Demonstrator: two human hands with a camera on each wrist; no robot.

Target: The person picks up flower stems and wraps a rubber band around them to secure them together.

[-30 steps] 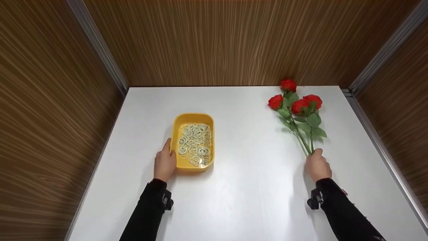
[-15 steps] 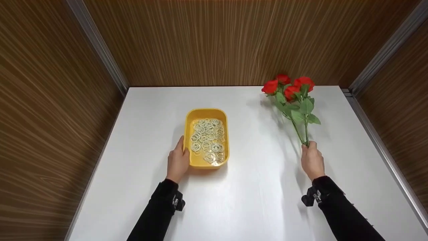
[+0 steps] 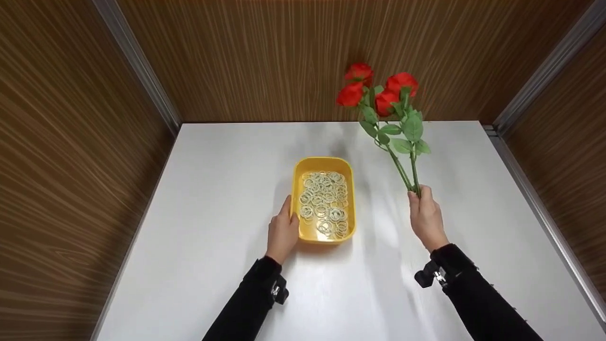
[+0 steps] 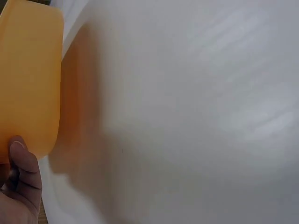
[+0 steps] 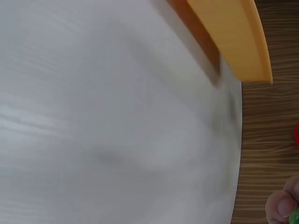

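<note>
I am gripping a bunch of red roses [image 3: 383, 102] by the lower ends of their green stems, my right hand [image 3: 426, 219] curled tight around them and holding them raised off the white table [image 3: 213, 189], the blooms tilting up and away toward the wood-grain back wall [image 3: 284, 57]. Four red heads are showing in the head view, with green leaves spreading just beneath them.

My left hand [image 3: 282, 233] is resting against the left side of a yellow tray [image 3: 324, 163], fingers lying straight along its outer wall and the thumb [image 4: 22, 163] pressing its near corner, as the left wrist view is showing. The tray is sitting flat on the table near the middle, just left of the roses' stems, and is holding a loose heap of pale rubber bands [image 3: 326, 203].

In the right wrist view, a fingertip [image 5: 280, 205] and a sliver of green stem are showing at the bottom corner, with the tray's edge [image 5: 233, 42] blurred above. Black sleeves are covering both of my forearms.
</note>
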